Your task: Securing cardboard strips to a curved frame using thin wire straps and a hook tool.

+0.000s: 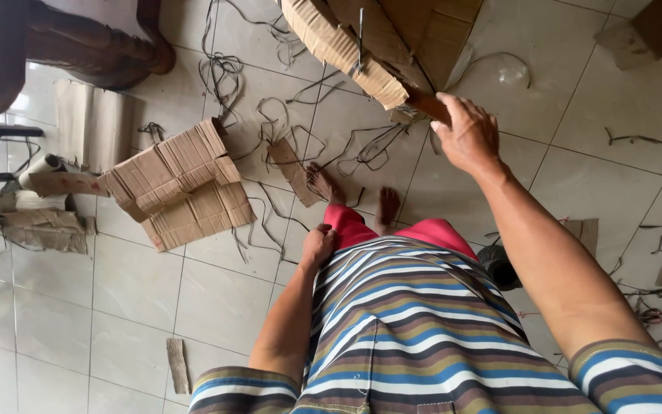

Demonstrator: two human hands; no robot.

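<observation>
Two hands differed: the right hand (pixel 467 136) reached forward, fingers closed on the brown end of a cardboard bundle (pixel 344 50) slanting up-left above the floor (pixel 139 291); the left hand (pixel 317 245) rested curled, empty, on the thigh.

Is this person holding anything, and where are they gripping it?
The right hand grips the near lower corner of the cardboard bundle. The left hand holds nothing.

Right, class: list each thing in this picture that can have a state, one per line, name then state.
right hand: raised, closed around the dark handle end by the cardboard bundle
cardboard bundle: folded, tied with cord, lifted at one end
left hand: closed, resting at the hip
flattened boxes: folded flat, lying stacked on the floor
cords: loose, tangled across the tiles
</observation>
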